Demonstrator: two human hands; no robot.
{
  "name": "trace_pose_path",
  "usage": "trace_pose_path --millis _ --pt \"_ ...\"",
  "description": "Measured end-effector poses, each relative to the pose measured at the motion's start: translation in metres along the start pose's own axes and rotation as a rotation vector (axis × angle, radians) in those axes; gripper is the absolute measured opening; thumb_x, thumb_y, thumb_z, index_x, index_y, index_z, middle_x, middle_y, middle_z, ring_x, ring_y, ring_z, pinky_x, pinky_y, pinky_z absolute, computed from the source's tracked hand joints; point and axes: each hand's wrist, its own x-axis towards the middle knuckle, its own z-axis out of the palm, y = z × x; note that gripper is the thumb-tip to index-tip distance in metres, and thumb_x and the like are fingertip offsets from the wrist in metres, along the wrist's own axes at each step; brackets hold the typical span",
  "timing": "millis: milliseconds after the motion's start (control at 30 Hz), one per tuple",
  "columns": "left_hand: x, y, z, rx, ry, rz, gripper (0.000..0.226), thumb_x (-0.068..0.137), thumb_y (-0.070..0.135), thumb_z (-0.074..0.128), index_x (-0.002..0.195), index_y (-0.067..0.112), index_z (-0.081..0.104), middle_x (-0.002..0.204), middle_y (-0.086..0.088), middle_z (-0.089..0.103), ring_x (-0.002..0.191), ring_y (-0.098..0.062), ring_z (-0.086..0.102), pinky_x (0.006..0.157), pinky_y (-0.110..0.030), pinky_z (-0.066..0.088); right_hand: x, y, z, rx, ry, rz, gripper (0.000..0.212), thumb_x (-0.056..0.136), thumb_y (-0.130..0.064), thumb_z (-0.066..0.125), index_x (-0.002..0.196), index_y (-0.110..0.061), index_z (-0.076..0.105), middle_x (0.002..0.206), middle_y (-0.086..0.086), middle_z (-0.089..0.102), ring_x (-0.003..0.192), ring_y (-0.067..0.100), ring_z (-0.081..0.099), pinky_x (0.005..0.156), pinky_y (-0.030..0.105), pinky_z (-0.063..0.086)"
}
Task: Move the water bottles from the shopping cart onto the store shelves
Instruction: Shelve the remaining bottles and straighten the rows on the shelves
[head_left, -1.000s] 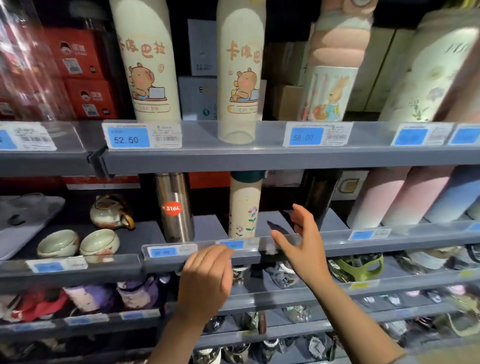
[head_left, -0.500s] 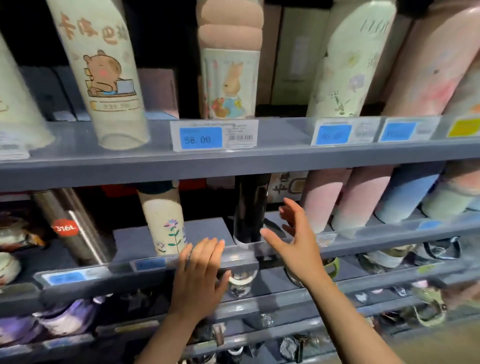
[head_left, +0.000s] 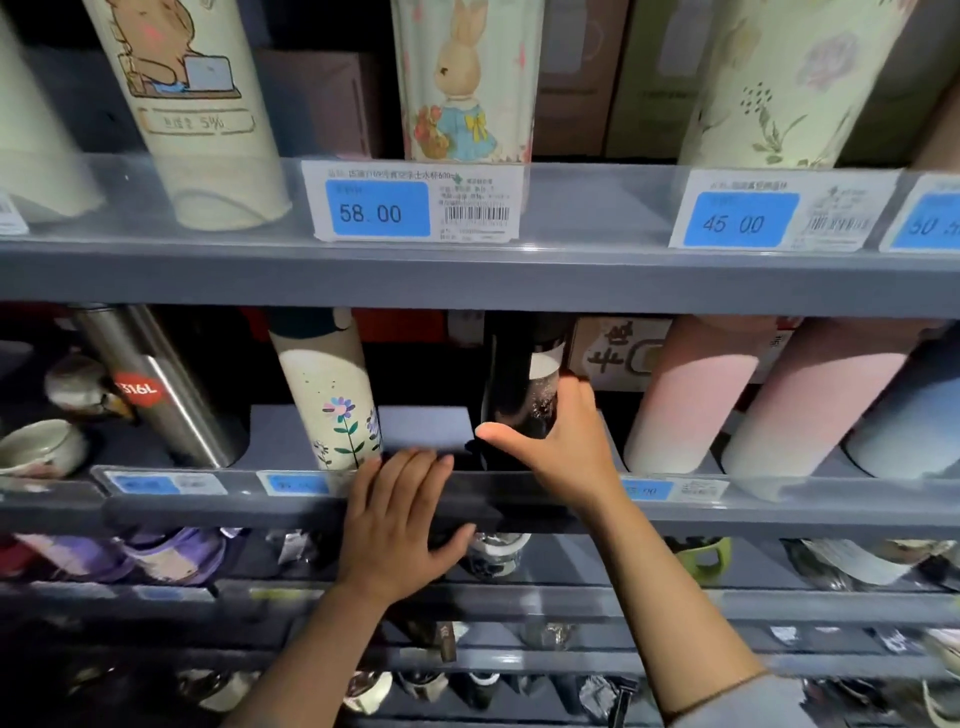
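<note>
A dark bottle with a white band stands on the middle grey shelf. My right hand wraps around its lower part, thumb on the left side and fingers on the right. My left hand lies flat with straight fingers on the front rail of the same shelf, just left of the bottle. To the left stand a cream bottle with painted flowers and a steel flask with a red 316L sticker. No shopping cart is in view.
Pink and pale blue bottles crowd the middle shelf on the right. The upper shelf holds tall cartoon-printed bottles behind price tags. Small cups sit at far left. Lower shelves hold bottles seen from above. A bare gap lies between the flower bottle and the dark one.
The view has moved closer and to the right. My right hand went from open beside the dark bottle to wrapped around it. My left hand settled on the shelf rail.
</note>
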Motion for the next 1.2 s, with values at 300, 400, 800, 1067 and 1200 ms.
trace_pose_path --millis 300,400,800,1067,1200 --pt "0.001 -0.001 0.001 0.042 0.012 0.012 0.069 0.077 0.054 0.057 0.128 0.009 0.045 0.125 -0.009 0.048 0.118 -0.028 0.046 0.113 -0.043 0.021 -0.001 0.008 -0.008 0.117 -0.155 0.024 0.055 0.074 -0.031 0.081 0.116 -0.021 0.047 0.113 -0.009 0.057 0.108 0.009 0.053 0.095 0.029 0.044" --pt "0.0 -0.002 0.001 0.066 -0.002 0.014 0.07 0.076 0.054 0.057 0.127 0.009 0.046 0.125 -0.009 0.047 0.118 -0.028 0.046 0.115 -0.041 0.018 -0.003 0.003 0.002 -0.072 -0.063 -0.002 0.06 0.07 -0.049 0.079 0.115 -0.023 0.048 0.115 -0.006 0.05 0.109 0.012 0.051 0.09 0.035 0.045" --pt "0.001 0.002 -0.001 0.065 -0.041 -0.014 0.07 0.077 0.056 0.054 0.129 0.011 0.043 0.124 -0.008 0.047 0.117 -0.028 0.046 0.108 -0.046 0.024 -0.004 -0.001 0.001 -0.022 -0.115 0.068 0.061 0.067 -0.045 0.081 0.108 -0.026 0.04 0.103 -0.01 0.063 0.1 0.019 0.061 0.087 0.041 0.048" --pt "0.001 0.003 -0.001 0.085 -0.076 -0.031 0.065 0.085 0.059 0.038 0.128 0.011 0.044 0.122 -0.009 0.046 0.117 -0.028 0.045 0.11 -0.046 0.021 -0.006 -0.007 0.009 -0.155 -0.05 0.069 0.063 0.068 -0.057 0.077 0.101 -0.026 0.033 0.097 -0.008 0.062 0.095 0.023 0.062 0.077 0.034 0.043" --pt "0.002 0.003 -0.001 0.091 -0.065 -0.03 0.068 0.078 0.058 0.05 0.126 0.011 0.044 0.121 -0.008 0.046 0.116 -0.028 0.045 0.11 -0.046 0.021 -0.005 -0.006 0.009 -0.178 -0.047 0.064 0.062 0.068 -0.058 0.075 0.103 -0.027 0.034 0.098 -0.009 0.061 0.097 0.022 0.062 0.078 0.034 0.043"
